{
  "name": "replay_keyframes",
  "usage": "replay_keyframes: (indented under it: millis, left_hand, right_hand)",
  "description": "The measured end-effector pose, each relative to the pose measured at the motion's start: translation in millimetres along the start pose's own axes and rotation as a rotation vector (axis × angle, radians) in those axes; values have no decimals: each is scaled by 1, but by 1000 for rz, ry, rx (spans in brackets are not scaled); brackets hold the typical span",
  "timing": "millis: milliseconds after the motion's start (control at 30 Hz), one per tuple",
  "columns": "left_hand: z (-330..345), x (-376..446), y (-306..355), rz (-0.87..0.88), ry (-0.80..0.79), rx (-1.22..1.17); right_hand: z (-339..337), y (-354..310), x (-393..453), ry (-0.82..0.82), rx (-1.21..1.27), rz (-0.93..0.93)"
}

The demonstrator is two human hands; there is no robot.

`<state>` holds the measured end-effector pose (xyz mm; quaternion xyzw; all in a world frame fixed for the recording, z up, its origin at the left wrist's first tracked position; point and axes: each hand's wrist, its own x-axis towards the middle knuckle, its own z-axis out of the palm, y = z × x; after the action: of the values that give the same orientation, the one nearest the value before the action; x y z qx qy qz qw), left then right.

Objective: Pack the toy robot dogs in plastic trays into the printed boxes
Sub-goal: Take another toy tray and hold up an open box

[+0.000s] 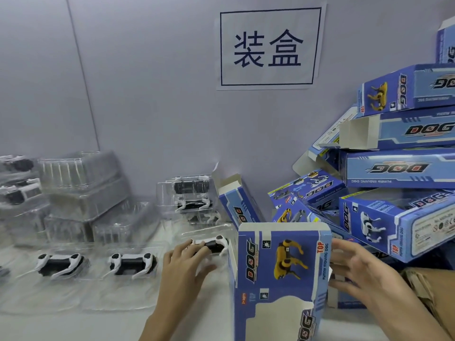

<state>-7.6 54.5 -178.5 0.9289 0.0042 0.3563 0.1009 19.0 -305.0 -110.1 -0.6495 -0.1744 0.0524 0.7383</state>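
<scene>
A blue printed box (278, 271) with a yellow dog picture stands upright on the table between my hands, its flaps open. My left hand (184, 264) rests on a clear plastic tray holding a black-and-white toy robot dog (214, 243), just left of the box, fingers over the tray's near end. My right hand (357, 269) hovers at the box's right side, fingers spread, a small gap between it and the box. Two more trayed dogs (60, 263) (133, 263) lie in a row to the left.
Stacked clear trays (81, 193), some with dogs (192, 193), stand against the wall at left and centre. A heap of blue printed boxes (394, 168) fills the right side. Another open box (236, 205) leans behind. A paper sign (269, 46) hangs on the wall.
</scene>
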Motion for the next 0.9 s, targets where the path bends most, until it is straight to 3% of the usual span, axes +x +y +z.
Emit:
replay_keyframes:
  millis: [300,467,700,900]
  left_hand:
    - [-65,32,27,-68,232,-345]
    - [-98,61,64,61,336,-437]
    - [-98,95,101,243,358,-282]
    - [-85,111,89,547,468,14]
  right_hand:
    - [7,-16,-4,141,265,-121]
    - [27,-26,2,168,362,-213]
    - [53,-75,26,68,-14,-264]
    - [65,-101,54,-18,-239,-72]
